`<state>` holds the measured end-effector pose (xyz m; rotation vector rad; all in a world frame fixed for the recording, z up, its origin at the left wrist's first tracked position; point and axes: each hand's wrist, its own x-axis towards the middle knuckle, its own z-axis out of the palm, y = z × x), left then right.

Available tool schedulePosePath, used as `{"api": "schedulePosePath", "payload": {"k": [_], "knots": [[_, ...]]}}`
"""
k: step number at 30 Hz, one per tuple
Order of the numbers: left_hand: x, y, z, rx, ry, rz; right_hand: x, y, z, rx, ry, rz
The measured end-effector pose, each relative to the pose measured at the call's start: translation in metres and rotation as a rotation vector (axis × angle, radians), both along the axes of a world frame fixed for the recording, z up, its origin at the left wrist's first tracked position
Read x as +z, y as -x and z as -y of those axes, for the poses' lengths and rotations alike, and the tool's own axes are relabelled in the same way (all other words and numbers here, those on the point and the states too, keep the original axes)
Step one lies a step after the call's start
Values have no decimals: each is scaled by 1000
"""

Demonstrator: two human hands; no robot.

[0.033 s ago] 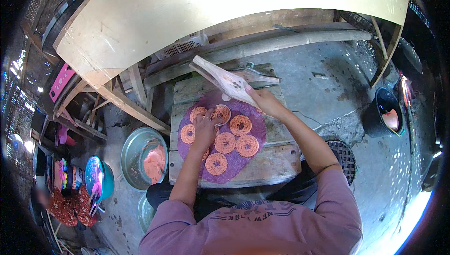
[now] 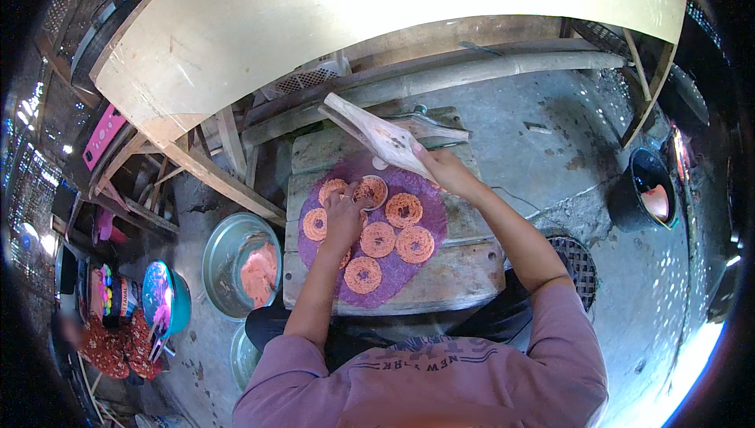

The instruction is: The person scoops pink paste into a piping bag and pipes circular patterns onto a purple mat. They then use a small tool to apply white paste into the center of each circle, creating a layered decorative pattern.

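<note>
My right hand point(image 2: 442, 167) is closed around the near end of a pale two-armed wooden press point(image 2: 385, 135), held tilted above the board. My left hand point(image 2: 344, 212) is low over a purple round sheet point(image 2: 431, 263), its fingers and thumb at the left edge of a small pale-rimmed round mould point(image 2: 384, 194) with orange strands of dough in it. Around that hand lie several orange coiled dough rings, one point(image 2: 363, 275) toward me and another point(image 2: 404, 210) to the right. My left hand partly covers the rings beneath it.
The sheet lies on a low wooden board table point(image 2: 472, 275). To its left stands a green basin point(image 2: 212, 271) with pink-orange dough point(image 2: 259, 275). A big pale tabletop point(image 2: 377, 3) spans the far side. A black bucket point(image 2: 641, 172) stands right; a person in red patterned clothes point(image 2: 122, 345) sits far left.
</note>
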<state>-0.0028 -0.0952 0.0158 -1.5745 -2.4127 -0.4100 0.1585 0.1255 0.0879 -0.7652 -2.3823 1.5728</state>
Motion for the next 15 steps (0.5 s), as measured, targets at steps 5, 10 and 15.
{"api": "schedulePosePath", "payload": {"k": [5,10,15], "knots": [[16,15,3,88,-240,28,0,5,-8,-6,-20,-36],[17,38,17,143,-305,118,1,5,-2,-17,6,-12],[27,24,29,114,-328,178,-1,4,0,44,104,33]]}}
